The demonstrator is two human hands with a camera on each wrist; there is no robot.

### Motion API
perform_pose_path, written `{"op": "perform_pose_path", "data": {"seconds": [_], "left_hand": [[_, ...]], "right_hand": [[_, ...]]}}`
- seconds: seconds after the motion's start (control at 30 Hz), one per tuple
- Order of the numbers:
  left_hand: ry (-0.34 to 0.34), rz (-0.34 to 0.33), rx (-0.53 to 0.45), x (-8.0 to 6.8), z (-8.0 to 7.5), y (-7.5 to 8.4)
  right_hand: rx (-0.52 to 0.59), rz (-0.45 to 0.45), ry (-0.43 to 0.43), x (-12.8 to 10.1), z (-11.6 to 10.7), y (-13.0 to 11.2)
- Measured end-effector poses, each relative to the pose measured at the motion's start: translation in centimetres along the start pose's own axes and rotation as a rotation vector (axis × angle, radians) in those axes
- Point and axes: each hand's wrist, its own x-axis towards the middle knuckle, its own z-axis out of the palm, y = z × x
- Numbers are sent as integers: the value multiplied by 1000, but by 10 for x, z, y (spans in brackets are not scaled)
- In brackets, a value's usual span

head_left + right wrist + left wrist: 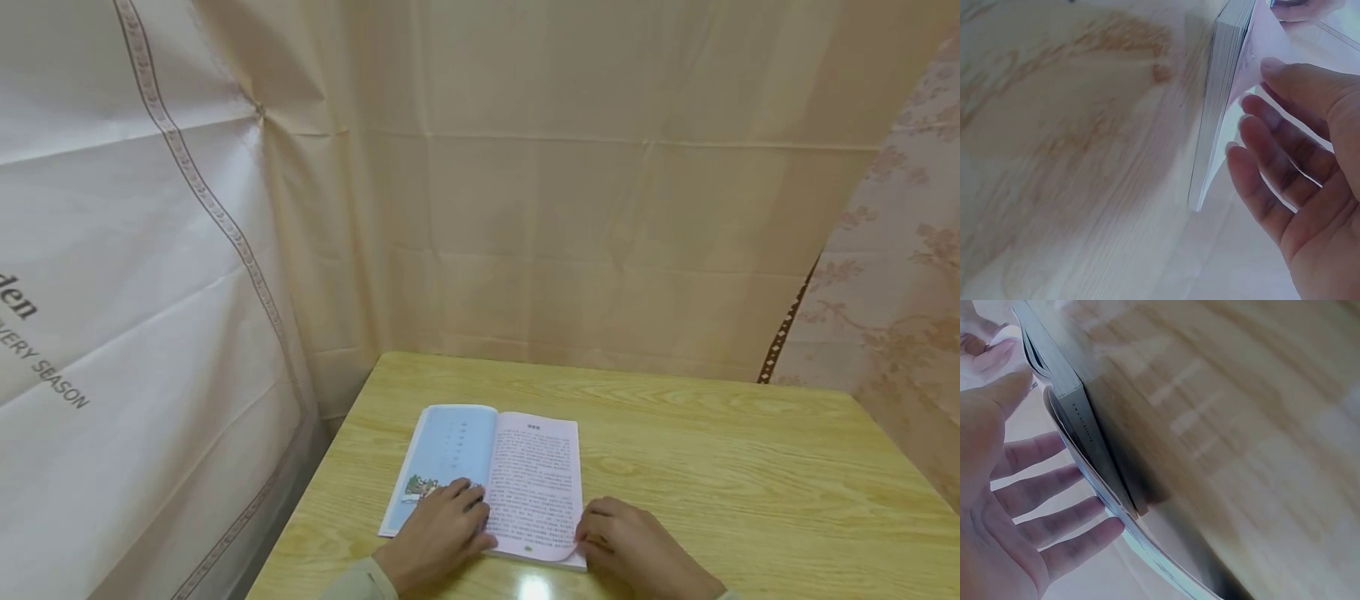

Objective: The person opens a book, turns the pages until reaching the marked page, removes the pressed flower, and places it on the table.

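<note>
An open book lies on the wooden table, its left page blue with a small drawing and its right page pale pink with dense print. My left hand rests on the lower part of the blue page beside the spine. Its fingers look nearly straight in the left wrist view, spread along the book's edge. At the lower right corner my right hand pinches the pink page between thumb and fingers. That corner curls up from the thick stack of pages, as the right wrist view shows.
The table has a yellow wood-grain top, with a bright light reflection near its front edge. Beige cloth hangs behind it. White printed cloth hangs on the left, and flowered cloth on the right.
</note>
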Motion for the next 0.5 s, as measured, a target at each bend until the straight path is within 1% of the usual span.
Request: {"op": "perform_pose_path", "data": {"seconds": [0.13,0.23,0.27,0.37,0.5], "left_hand": [[-19,-16,-10,2,0,2],[-20,-30,-1,4,0,5],[-15,-33,3,5,1,6],[12,-33,30,6,1,8],[32,-38,58,8,1,9]], "right_hand": [[-27,59,39,1,-1,-5],[-33,98,85,3,-3,-9],[-27,99,110,3,-3,-10],[-21,62,205,4,-3,-11],[-42,-33,323,5,-1,-9]]}}
